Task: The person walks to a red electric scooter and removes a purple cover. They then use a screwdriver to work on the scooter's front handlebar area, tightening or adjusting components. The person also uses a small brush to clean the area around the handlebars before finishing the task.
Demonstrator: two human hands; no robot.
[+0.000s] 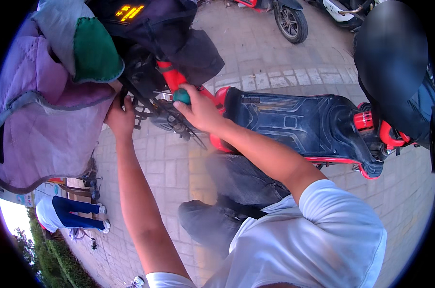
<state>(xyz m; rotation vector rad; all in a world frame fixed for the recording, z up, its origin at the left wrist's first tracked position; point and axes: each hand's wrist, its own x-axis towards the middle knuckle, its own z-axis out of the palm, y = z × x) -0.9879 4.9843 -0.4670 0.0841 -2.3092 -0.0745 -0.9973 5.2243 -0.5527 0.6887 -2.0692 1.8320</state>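
Note:
A red electric scooter with a black footboard (294, 117) stands in front of me. My right hand (200, 110) is closed round a rounded green handle (182, 96), beside the scooter's red front tube (171, 76). A thin metal shaft runs left from that handle, so it looks like a screwdriver; its tip is lost among dark parts. Further left, my left hand (121, 117) has its fingers bent round a dark part near the front of the scooter. What exactly it grips is hidden. A lilac quilted cover (47, 139) with a green patch (96, 50) hangs beside that hand.
Dark cloth (179, 43) drapes over the scooter's front. The black seat (392, 62) rises at the right. Other parked scooters show a wheel (291, 23) at the top. A person (68, 212) bends over at the lower left, near a hedge. Paving bricks (155, 168) cover the ground.

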